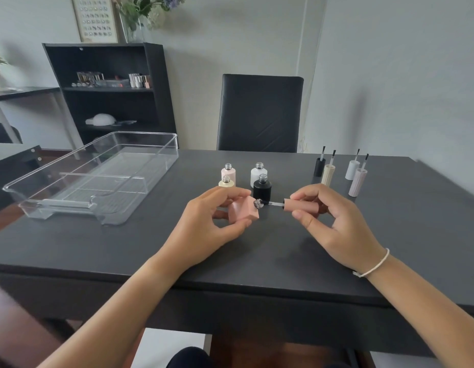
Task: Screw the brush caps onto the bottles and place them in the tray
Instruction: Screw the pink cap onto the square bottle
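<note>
My left hand (212, 221) grips a pink square bottle (242, 212), tilted on its side with its threaded neck pointing right. My right hand (328, 221) holds a pink brush cap (301, 207) sideways; its brush tip is at the bottle's mouth. Behind the hands stand open bottles: pale pink (228, 173), cream (226, 182), white (259, 173) and black (262, 188). Several brush caps stand upside down, brushes up, at the right: black (319, 167), cream (328, 175), white (352, 170), pale ribbed (357, 181). The clear plastic tray (71, 205) sits at the left, holding nothing.
The dark table (124, 243) carries everything. A black chair (259, 112) stands behind its far edge. A black shelf unit (108, 88) with small items is against the back wall at left.
</note>
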A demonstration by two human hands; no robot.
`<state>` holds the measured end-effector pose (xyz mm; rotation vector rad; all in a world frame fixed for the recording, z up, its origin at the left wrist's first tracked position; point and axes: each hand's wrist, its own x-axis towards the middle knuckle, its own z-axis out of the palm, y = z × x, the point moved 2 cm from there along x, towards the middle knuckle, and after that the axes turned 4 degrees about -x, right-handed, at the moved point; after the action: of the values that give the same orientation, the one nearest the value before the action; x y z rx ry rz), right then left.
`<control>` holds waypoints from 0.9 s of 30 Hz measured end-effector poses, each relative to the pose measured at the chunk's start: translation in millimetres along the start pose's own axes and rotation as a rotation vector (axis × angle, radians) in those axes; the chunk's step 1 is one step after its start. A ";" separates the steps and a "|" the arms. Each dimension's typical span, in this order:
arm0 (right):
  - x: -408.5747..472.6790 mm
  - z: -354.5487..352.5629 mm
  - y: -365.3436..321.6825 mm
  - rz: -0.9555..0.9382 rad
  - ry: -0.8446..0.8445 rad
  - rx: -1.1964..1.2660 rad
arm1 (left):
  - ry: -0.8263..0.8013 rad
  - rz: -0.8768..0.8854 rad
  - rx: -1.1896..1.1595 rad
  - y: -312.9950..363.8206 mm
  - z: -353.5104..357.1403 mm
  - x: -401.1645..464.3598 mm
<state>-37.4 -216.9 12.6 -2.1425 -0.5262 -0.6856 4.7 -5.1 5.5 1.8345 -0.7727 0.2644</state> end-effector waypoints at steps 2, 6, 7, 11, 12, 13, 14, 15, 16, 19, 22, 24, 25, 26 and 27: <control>0.0 0.2 0.0 -0.006 0.000 -0.010 | 0.001 0.004 0.006 0.2 0.0 0.2; 0.1 0.3 0.9 -0.013 0.010 -0.033 | 0.002 0.007 0.014 0.4 0.2 0.1; 0.1 0.3 1.2 -0.016 0.012 -0.041 | -0.001 0.008 0.017 0.5 0.4 0.0; 0.3 0.5 2.0 -0.027 0.020 -0.066 | -0.014 0.014 0.027 0.3 0.2 -0.4; 0.1 0.3 2.1 -0.035 0.023 -0.070 | -0.017 0.013 0.029 -0.1 0.3 -0.4; 0.1 0.3 2.0 -0.044 0.027 -0.075 | -0.019 0.012 0.031 -0.3 0.4 -0.4; 0.1 0.4 1.9 -0.055 0.030 -0.082 | -0.019 0.011 0.032 -0.5 0.5 -0.3; 0.4 0.8 1.9 -0.066 0.031 -0.092 | -0.021 0.012 0.034 -0.6 0.9 -0.1; 0.8 1.5 1.9 -0.078 0.031 -0.101 | -0.026 0.015 0.038 -0.7 1.3 -0.1; 2.5 3.8 1.9 -0.117 0.032 -0.117 | -0.050 0.034 0.064 -1.0 2.2 -0.1; 3.4 5.3 0.5 -0.168 0.019 -0.149 | -0.066 0.047 0.083 -1.3 2.2 0.3; 3.9 6.4 0.0 -0.194 0.009 -0.163 | -0.073 0.057 0.090 -1.3 2.4 0.8; 4.1 7.2 -0.2 -0.202 0.003 -0.166 | -0.075 0.063 0.095 -1.5 2.6 0.8; 4.2 8.0 0.0 -0.207 -0.003 -0.168 | -0.078 0.070 0.104 -1.9 2.7 0.7; 4.3 8.7 0.1 -0.212 -0.009 -0.170 | -0.081 0.077 0.113 -2.4 2.7 0.5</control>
<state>-31.5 -209.5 10.6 -2.2682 -0.7302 -0.8643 6.1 -7.2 2.9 1.9341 -0.9011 0.2902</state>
